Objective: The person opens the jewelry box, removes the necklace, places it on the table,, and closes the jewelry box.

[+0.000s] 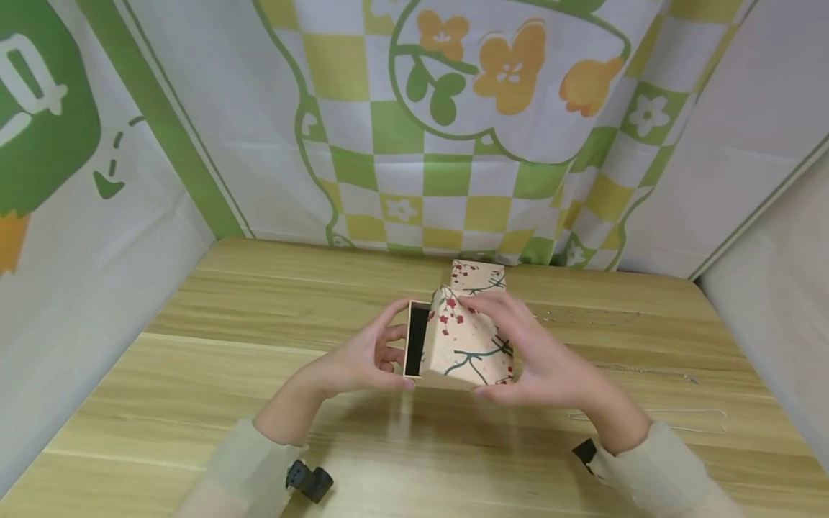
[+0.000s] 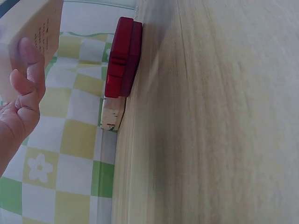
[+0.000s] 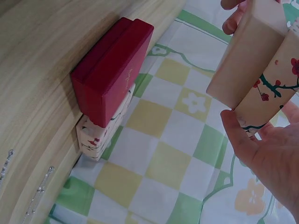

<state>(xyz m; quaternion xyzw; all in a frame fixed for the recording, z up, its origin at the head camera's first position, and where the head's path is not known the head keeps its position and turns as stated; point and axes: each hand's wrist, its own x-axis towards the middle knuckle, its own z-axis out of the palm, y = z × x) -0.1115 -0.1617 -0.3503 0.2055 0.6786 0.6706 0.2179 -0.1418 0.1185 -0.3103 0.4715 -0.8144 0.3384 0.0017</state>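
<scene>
My left hand (image 1: pixel 356 363) holds a cream box base (image 1: pixel 415 344) by its edge, thumb at the near corner and fingers at the far side. The base has a black interior and, in the left wrist view, small printed text on its underside (image 2: pixel 44 35). My right hand (image 1: pixel 550 363) grips the cream box lid (image 1: pixel 469 349), patterned with red blossoms and dark green branches. The lid sits tilted over the right part of the base, leaving a dark strip open on the left. Both pieces are held above the wooden table (image 1: pixel 214 403).
A red box (image 3: pixel 112 72) and a second blossom-patterned box (image 1: pixel 478 275) stand at the table's back edge by the checkered curtain (image 1: pixel 447 173). To the right lie several thin silver chains, among them one necklace (image 1: pixel 648 370) and a longer one (image 1: pixel 686 411).
</scene>
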